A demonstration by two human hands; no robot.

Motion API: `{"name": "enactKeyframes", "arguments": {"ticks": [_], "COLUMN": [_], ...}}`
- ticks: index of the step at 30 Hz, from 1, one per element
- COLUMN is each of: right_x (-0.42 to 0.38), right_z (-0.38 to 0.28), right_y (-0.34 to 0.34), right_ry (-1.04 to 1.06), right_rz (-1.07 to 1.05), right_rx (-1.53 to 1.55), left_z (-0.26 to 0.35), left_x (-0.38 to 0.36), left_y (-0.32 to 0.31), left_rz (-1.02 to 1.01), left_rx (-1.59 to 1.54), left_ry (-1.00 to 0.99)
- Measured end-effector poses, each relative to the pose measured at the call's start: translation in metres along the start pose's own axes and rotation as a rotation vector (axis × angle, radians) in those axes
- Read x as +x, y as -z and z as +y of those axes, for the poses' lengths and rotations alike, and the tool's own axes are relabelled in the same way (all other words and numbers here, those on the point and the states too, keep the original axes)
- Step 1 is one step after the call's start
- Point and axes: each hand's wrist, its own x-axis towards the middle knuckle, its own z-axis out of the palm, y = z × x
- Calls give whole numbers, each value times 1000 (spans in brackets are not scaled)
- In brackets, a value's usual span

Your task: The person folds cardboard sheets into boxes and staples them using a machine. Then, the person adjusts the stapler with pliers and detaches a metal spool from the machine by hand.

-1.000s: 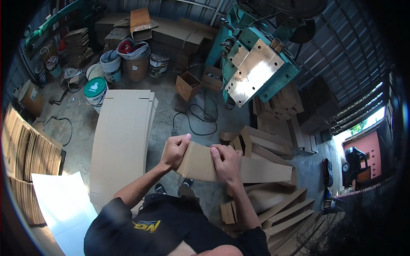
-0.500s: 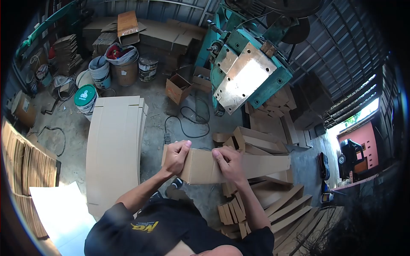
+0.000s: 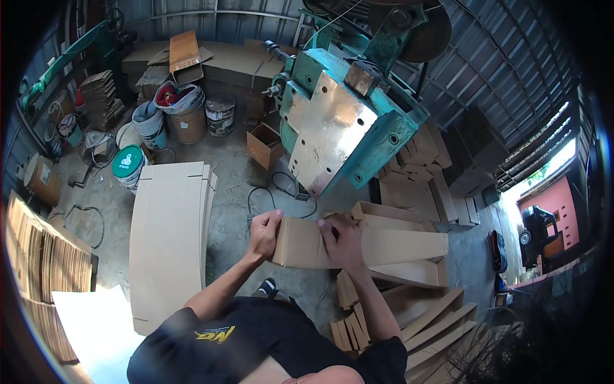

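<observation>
I hold a long brown cardboard strip (image 3: 384, 247) flat in front of me with both hands. My left hand (image 3: 265, 233) grips its left end, fingers curled over the edge. My right hand (image 3: 343, 242) presses on the strip a little to the right, thumb and fingers pinching it. The strip's far end reaches right over a heap of similar cardboard strips (image 3: 416, 307) on the floor. A teal metal machine (image 3: 345, 128) with a shiny plate stands just beyond my hands.
A tall stack of flat cardboard sheets (image 3: 166, 237) lies on the concrete floor to the left. Buckets and drums (image 3: 153, 121) and small open cartons (image 3: 264, 145) stand at the back. A black cable (image 3: 281, 192) runs across the floor. More cardboard bundles (image 3: 38, 256) line the left edge.
The view has shifted closer to the teal machine. My hands keep their grip on the strip, which has risen slightly and now sits nearer the machine's base.
</observation>
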Motion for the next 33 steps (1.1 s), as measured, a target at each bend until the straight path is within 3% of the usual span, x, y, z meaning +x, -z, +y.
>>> {"name": "enactKeyframes", "arguments": {"ticks": [9,13,15,19,21,25,33], "right_x": [55,78,83,85,83,77,78], "right_z": [36,53,62,51,45,39,50], "right_y": [1,-5,-10,-9,-4,-5,-10], "right_ry": [22,46,66,88,42,20,103], "right_rz": [23,56,76,99,35,102,153], "right_rx": [-146,-107,-163,-212,-281,-285,-218], "left_z": [-19,-16,-33,-49,-45,-53,-45], "left_x": [57,75,82,85,84,84,83], "left_y": [-26,-21,-13,-16,-17,-16,-20], "left_rz": [65,107,-53,-109,-109,-119,-70], "left_rx": [-61,97,119,-5,-42,-101,-156], "left_ry": [-120,-136,-64,-13,-7,74,46]}}
